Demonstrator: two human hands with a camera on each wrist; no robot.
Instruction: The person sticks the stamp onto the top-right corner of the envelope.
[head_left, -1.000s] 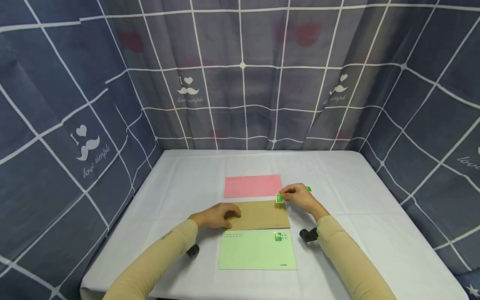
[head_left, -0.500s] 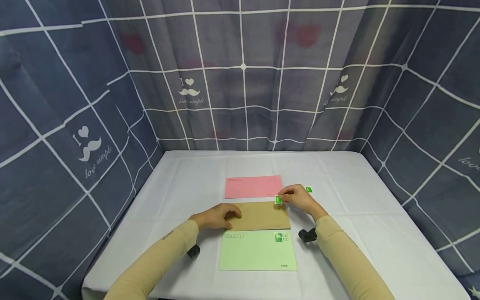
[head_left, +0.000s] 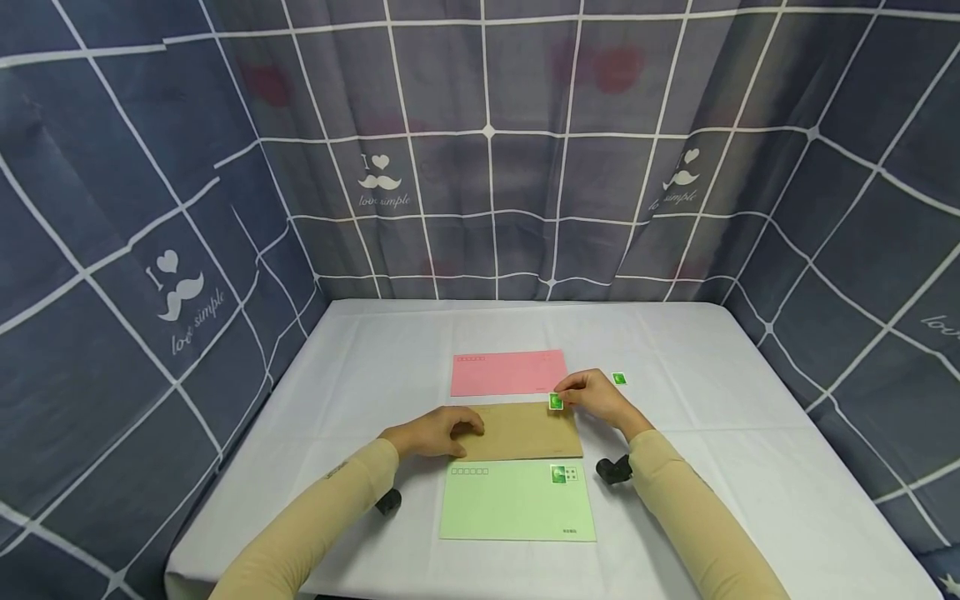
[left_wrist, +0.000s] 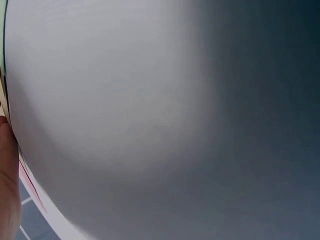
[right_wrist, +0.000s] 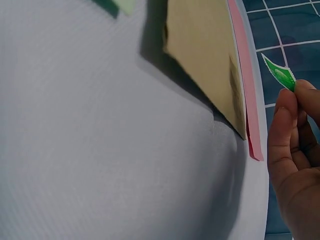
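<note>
A brown envelope [head_left: 517,435] lies in the middle of the three envelopes in the head view. On its left end rests my left hand [head_left: 429,431], thumb and fingers apart; only a sliver of that hand shows in the left wrist view. Between thumb and fingertips, my right hand [head_left: 602,398] pinches a small green postage stamp [head_left: 556,402] just above the brown envelope's upper right corner. In the right wrist view the stamp [right_wrist: 281,73] looks bent, its perforated white edge showing. A light green envelope [head_left: 510,508] nearest me bears a similar stamp [head_left: 558,474] at its upper right.
Beyond the brown envelope lies a pink envelope [head_left: 510,373]. Another green stamp [head_left: 618,378] lies on the white tablecloth [head_left: 697,467], right of the pink envelope. Dark checked curtains [head_left: 525,175] hang behind the table and along both sides.
My right hand has shifted slightly left and toward me with the stamp, over the brown envelope's corner. My left hand stays in place on that envelope.
</note>
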